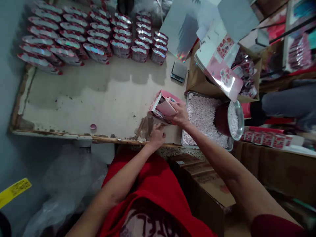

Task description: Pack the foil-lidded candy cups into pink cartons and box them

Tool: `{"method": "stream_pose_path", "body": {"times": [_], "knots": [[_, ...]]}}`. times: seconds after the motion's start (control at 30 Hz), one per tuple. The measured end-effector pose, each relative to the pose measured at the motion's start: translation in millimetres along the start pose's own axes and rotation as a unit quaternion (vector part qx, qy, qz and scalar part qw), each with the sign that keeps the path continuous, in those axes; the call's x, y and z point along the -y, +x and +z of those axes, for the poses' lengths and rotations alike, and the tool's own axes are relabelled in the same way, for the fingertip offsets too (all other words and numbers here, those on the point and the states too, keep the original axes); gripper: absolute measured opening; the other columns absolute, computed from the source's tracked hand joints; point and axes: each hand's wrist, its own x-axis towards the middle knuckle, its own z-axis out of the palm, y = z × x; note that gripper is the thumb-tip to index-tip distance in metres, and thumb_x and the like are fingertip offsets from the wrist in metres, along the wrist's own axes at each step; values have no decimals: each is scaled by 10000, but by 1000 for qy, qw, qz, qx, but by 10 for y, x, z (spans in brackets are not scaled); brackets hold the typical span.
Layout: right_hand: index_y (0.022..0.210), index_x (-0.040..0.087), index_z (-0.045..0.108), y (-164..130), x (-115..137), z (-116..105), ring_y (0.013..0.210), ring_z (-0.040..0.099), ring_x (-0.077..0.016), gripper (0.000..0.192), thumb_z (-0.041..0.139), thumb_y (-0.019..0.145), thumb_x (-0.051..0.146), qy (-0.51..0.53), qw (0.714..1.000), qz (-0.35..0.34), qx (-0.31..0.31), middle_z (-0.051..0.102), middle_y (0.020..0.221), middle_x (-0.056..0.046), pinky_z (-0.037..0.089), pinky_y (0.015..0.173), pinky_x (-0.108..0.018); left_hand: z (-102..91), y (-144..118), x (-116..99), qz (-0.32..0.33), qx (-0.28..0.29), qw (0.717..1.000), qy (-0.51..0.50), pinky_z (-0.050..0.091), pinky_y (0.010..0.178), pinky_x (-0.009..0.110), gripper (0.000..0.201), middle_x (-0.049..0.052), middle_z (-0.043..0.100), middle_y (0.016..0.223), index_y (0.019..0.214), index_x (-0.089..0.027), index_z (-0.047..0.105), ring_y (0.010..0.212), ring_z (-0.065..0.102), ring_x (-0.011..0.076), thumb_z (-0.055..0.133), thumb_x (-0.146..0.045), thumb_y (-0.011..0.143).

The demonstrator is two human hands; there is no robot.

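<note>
Head cam: both hands, R (179,113) & L (157,134), arms outstretched, gripping pink pouch (163,108).

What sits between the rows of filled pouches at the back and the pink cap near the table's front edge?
Nothing: in the head view, only bare, worn table surface lies between the filled pouches and the pink cap.

It was a small packing workshop, the sort run out of a cramped back room, built around a worn worktable (74,95) with a chipped front edge. At the far side of that table stood rows of filled shiny pouches (93,36), and just off its right end sat a metal tray of small pale candies (202,115), a little scale (179,71) and a cardboard box of empty pouches (222,69). More cartons (209,187) were stacked below the table's right end.
</note>
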Motion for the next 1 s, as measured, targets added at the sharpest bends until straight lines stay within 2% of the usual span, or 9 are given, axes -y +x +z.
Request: {"method": "stream_pose_path", "body": {"times": [0.07,0.17,0.53,0.6,0.67,0.77,0.83,0.9,1.0], "knots": [[1588,185,523,-7,-16,43,1198,592,-338,956,854,780,575,-27,1000,2,-6,645,1417,-161,504,1072,-463,246,93,-40,-12,-4,1000,-5,466,1148,518,574,121,668,1360,1374,-224,658,1298,559,323,580,-112,816],[1598,198,512,-24,-22,85,1183,590,-348,961,831,793,613,-55,998,-1,-16,638,1363,-163,515,1049,-469,429,211,-14,-42,-24,999,0,419,1189,532,517,129,652,1370,1330,-226,660,1338,526,333,602,-142,824],[1642,242,425,-156,131,204,1231,542,-370,847,660,928,633,-70,994,-4,-78,574,1419,-174,498,1026,-530,419,193,129,1,-2,1000,-19,419,1226,485,475,85,691,1352,1305,-232,702,1344,549,309,645,-174,837],[1634,243,435,-188,141,227,1257,529,-376,832,662,931,625,-65,994,-20,-89,577,1424,-169,471,1068,-545,356,191,183,7,-37,999,-32,472,1171,439,343,78,717,1271,1216,-226,733,1263,604,279,623,-176,894],[1630,233,434,-215,135,246,1283,512,-383,842,670,926,629,-67,993,-35,-92,569,1437,-171,439,1106,-556,217,216,260,-27,-125,991,-34,492,1127,429,272,110,702,1256,1206,-186,719,1226,618,268,567,-204,980],[1643,208,401,-244,128,266,1317,487,-387,859,649,939,632,-81,992,-44,-87,531,1476,-184,417,1126,-557,-116,348,407,-80,-262,962,-2,444,1164,479,419,184,616,1401,1387,-132,607,1345,542,309,637,-269,993],[1655,211,378,-254,138,266,1320,480,-393,870,645,942,633,-84,992,-44,-84,523,1474,-187,416,1122,-566,-347,483,509,-33,-249,968,15,423,1187,461,543,157,599,1459,1444,-182,581,1385,518,302,739,-300,938],[1663,234,366,-256,158,252,1304,482,-402,887,667,929,629,-72,993,-41,-84,538,1451,-183,417,1115,-586,-514,615,601,28,-194,980,24,427,1179,425,547,107,621,1458,1412,-243,625,1358,543,281,793,-354,904],[1674,258,347,-247,185,215,1282,482,-409,883,675,930,602,-56,995,-36,-76,547,1437,-182,419,1101,-609,-600,747,703,53,-175,983,34,436,1159,414,577,101,621,1461,1339,-255,686,1314,558,286,870,-447,827]]}}
